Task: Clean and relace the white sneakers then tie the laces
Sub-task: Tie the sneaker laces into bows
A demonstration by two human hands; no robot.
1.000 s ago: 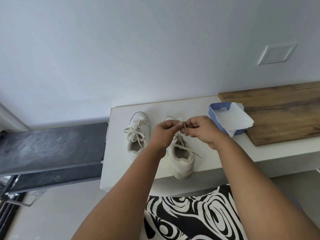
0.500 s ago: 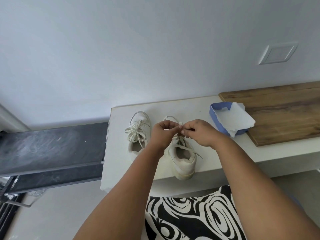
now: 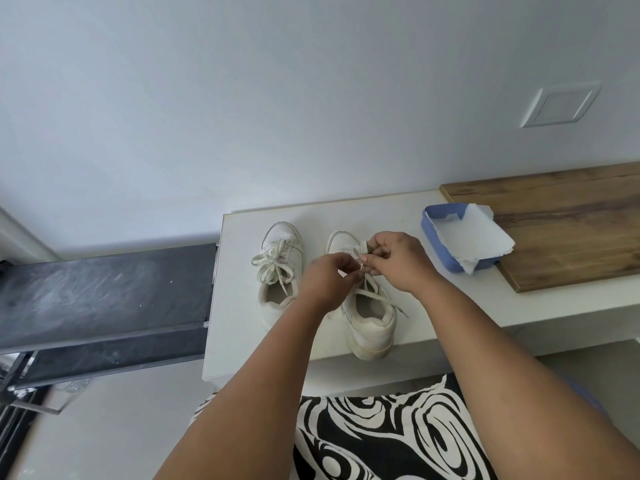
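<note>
Two white sneakers stand side by side on a white ledge (image 3: 242, 341), toes toward the wall. The left sneaker (image 3: 280, 271) has its laces tied in a bow. Over the tongue of the right sneaker (image 3: 370, 320) both my hands work the lace (image 3: 374, 292). My left hand (image 3: 329, 282) pinches a lace strand at its fingertips. My right hand (image 3: 398, 261) pinches a lace loop beside it, fingers curled. Two loose lace ends trail down across the shoe's opening. The knot itself is hidden between my fingers.
A blue tray (image 3: 436, 244) holding torn white paper (image 3: 478, 240) sits right of the shoes, partly on a wooden board (image 3: 561, 230). A dark dusty shelf (image 3: 104, 296) lies lower at the left. A black-and-white patterned garment (image 3: 381, 434) covers my lap.
My hands have shifted slightly apart and reworked the lace: the right hand rose a little toward the toe with a loop, the left hand dropped lower.
</note>
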